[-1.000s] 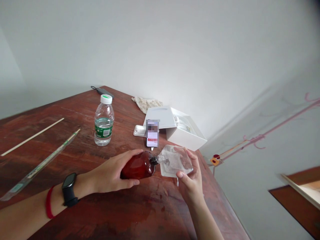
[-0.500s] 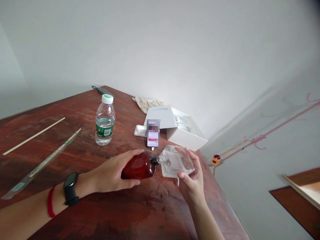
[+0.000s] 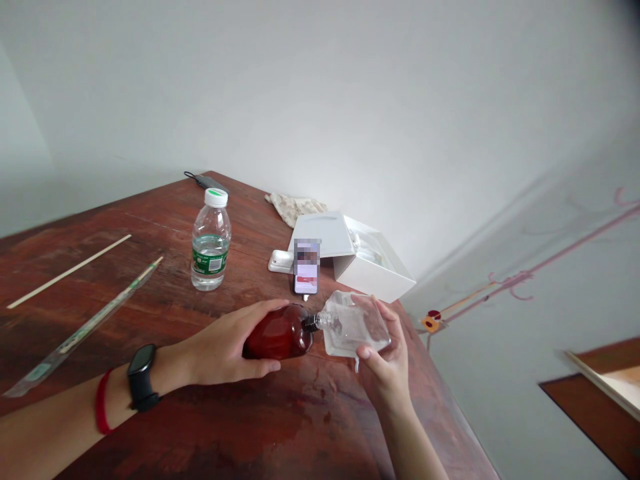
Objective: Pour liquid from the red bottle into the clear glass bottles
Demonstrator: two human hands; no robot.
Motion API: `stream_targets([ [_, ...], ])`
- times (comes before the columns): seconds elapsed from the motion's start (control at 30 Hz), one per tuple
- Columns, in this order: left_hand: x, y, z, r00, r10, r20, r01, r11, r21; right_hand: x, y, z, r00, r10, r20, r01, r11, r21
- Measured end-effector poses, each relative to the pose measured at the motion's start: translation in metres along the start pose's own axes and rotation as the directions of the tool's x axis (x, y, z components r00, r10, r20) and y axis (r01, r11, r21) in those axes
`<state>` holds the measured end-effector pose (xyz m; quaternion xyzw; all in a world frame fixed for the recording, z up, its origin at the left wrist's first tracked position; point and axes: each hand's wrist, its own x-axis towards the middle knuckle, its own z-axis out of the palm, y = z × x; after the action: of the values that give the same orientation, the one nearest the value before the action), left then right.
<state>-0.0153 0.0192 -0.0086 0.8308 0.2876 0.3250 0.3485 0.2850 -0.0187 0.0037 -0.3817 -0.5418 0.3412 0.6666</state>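
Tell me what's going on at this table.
A person's left hand holds a dark red bottle tipped on its side, its black neck at the mouth of a clear square bottle gripped by the right hand. Both are low over the wooden table, near its right edge. A water bottle, a phone and a white box stand behind them.

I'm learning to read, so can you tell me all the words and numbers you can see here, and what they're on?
No text here can be read.
Water bottle: green label, print too small to read.
Phone: screen blurred out.
Long wrapper: green print, too small to read.
Red bottle, clear pouch, white box: no writing shows.
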Motion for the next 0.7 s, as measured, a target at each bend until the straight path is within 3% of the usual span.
stream_targets([
  [0.7, 0.0012, 0.0031, -0.0016, 1.000, 0.008, 0.000, -0.008, 1.000, -0.007, 0.0003, -0.0027, 0.0016, 1.000, -0.019, 0.005, 0.019, 1.000, -0.013],
])
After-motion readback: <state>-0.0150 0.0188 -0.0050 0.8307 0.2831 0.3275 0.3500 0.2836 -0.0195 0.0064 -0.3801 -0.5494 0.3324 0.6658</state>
